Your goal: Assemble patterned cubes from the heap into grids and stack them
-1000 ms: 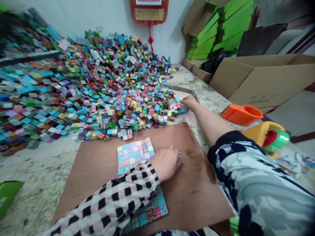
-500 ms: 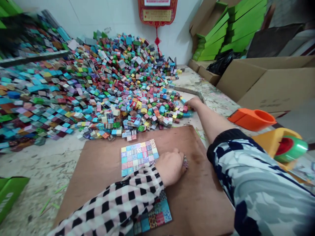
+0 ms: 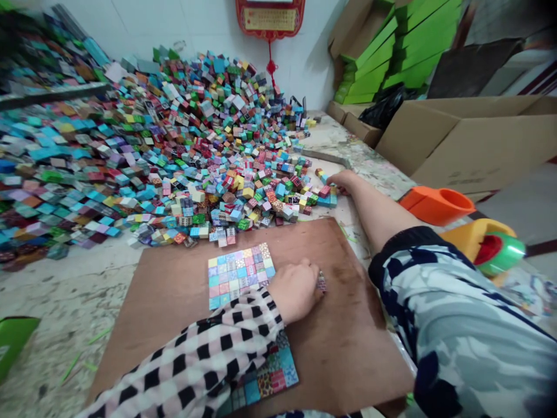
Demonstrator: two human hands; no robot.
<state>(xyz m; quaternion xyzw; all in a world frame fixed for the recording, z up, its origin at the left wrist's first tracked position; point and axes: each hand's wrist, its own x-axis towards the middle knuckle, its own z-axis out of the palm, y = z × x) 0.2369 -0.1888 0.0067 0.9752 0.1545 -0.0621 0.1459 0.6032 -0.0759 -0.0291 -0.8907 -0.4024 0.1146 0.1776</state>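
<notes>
My left hand (image 3: 296,290), in a checkered sleeve, is closed over the brown board (image 3: 348,348). Its fingertips pinch a small patterned block (image 3: 321,283), mostly hidden by the hand. Beside the wrist lies a flat grid of pale patterned squares (image 3: 239,270). A second, darker grid (image 3: 276,380) is partly covered by the forearm. My right hand (image 3: 343,180) reaches to the right edge of a big heap of small colourful blocks (image 3: 226,145). Its fingers are bent against teal and red blocks (image 3: 327,196); what they grip is hidden.
An orange holder (image 3: 435,206) and a yellow tape dispenser (image 3: 470,238) with green tape stand right of my arm. Behind them is an open cardboard box (image 3: 470,145). Green boxes (image 3: 369,69) are stacked at the back. Another green box (image 3: 15,342) lies at left.
The whole view has shifted slightly, so things appear a little further left and up. Both hands stay at nearly the same places on the board and at the heap.
</notes>
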